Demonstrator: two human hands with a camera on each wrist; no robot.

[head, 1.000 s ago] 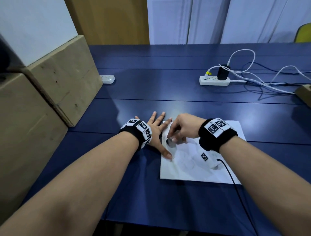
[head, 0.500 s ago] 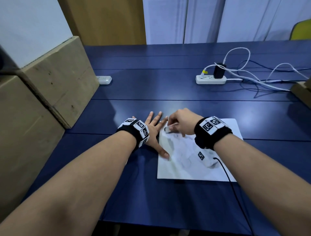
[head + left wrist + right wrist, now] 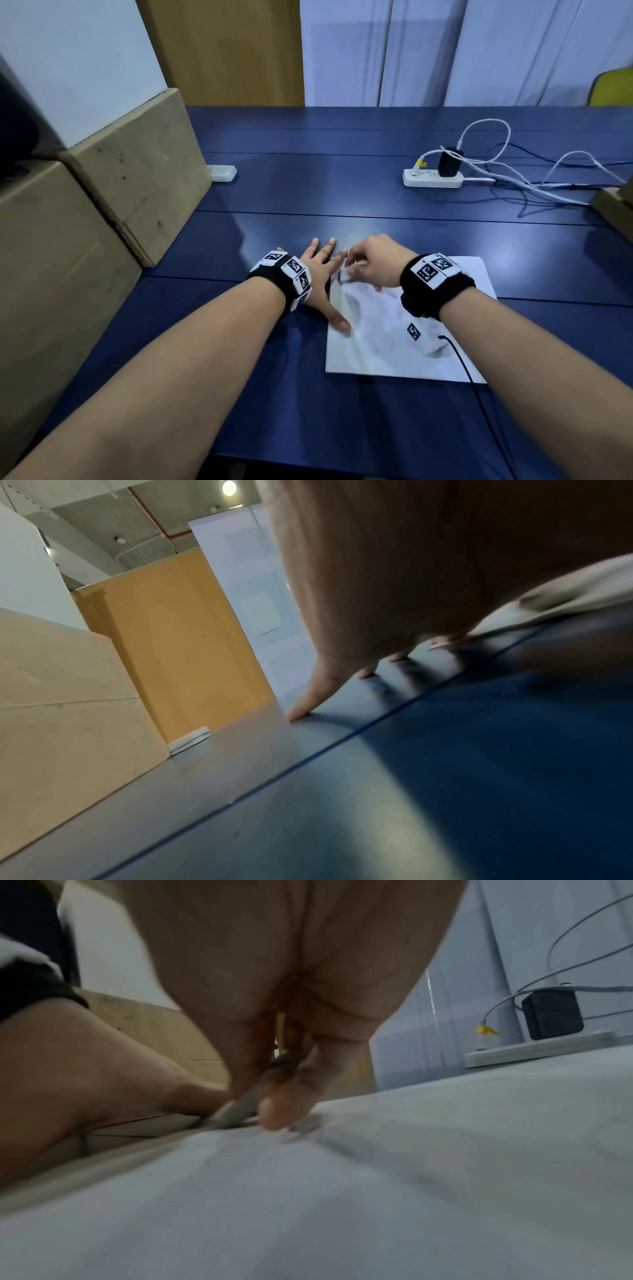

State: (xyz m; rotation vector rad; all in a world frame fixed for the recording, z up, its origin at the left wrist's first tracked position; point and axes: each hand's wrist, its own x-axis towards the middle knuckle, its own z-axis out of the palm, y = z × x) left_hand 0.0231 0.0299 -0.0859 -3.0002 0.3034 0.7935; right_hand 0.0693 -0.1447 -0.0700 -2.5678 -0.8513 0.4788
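While the left hand (image 3: 317, 274) is lying flat, fingers spread, on the paper (image 3: 394, 359) edge, the right hand (image 3: 373, 265) is pinching a stick (image 3: 234, 1112) tip-down on it.

Dim cool indoor light, ceiling lamp (image 3: 228, 487) glowing overhead, soft sheen on blue counter (image 3: 359, 226), bent wide-angle edges, right hand (image 3: 376, 263) motion-smeared, wrist views soft and blurred.

Left hand (image 3: 320, 274) flat on paper (image 3: 394, 356), right hand (image 3: 375, 263) pinching thin tool (image 3: 344, 278)

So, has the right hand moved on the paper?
Yes. The right hand, pinching a pencil, has slid toward the far left corner of the paper.
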